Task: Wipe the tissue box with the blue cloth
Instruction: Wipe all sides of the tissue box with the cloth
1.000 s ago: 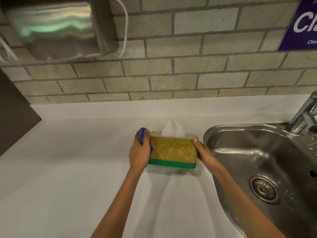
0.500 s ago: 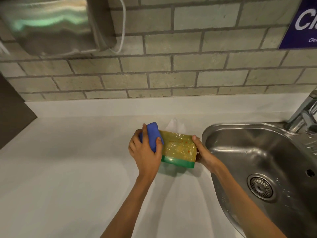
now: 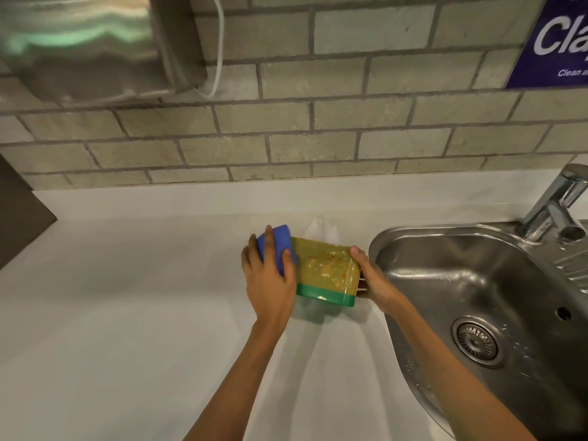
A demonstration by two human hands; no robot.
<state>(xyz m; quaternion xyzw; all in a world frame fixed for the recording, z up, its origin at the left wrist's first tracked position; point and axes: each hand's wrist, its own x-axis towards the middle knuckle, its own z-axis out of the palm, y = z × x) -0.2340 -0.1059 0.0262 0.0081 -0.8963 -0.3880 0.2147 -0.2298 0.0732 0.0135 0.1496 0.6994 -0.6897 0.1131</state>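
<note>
Two bare hands work at one tissue box in the head view. It sits on the white tabletop, just left of the steel sink, tipped so that its yellow, plastic-wrapped face turns toward the camera and its green band lies along the near edge. Small red and orange marks dot the yellow face. A white tissue sticks out on the far side of the box.

On the left end of the box, the left hand is clamped on the blue cloth, fingers spread over it and pressing it against the box's upper left corner. The cloth is folded into a thick pad and shows between and above the fingers.

At the right end, the right hand is closed on the box, thumb lying along the top right edge and the fingers wrapped behind and below, out of sight. Both forearms reach in from the near edge of the frame.

Right of the box, the sink holds a round drain and scattered water drops, with a chrome faucet at its far right. Behind the tabletop rises a wall of grey-beige brick tiles. A shiny metal dispenser hangs at the far left with a white cable looping beside it, and a purple sign with white lettering is cut off at the far right.
</note>
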